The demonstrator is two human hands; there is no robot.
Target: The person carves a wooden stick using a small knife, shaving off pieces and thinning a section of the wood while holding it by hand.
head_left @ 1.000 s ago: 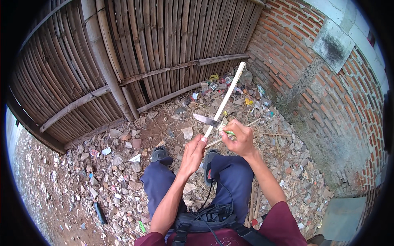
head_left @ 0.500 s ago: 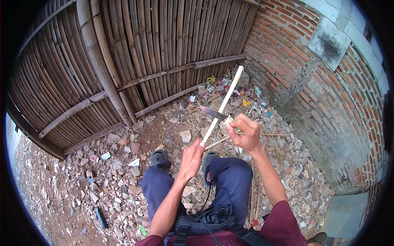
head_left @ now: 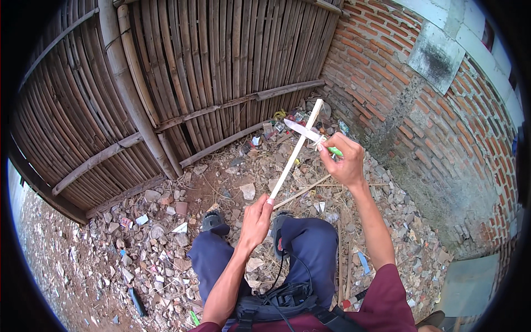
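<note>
My left hand is closed around the lower end of a long pale wooden strip, which slants up and away to the right. In my right hand is a knife with a green handle, its blade pointing left and lying across the upper part of the strip. Thin pale shavings cling near the blade by my right fingers. Most of the knife's handle is hidden in my grip.
A bamboo fence stands ahead and to the left, meeting a brick wall on the right. Rubble and litter cover the ground. Loose sticks lie beyond my knees, and a dark-handled object lies at lower left.
The knife and my right hand have moved up along the strip, away from my left hand. The blade now looks lighter. My left hand stays in nearly the same place.
</note>
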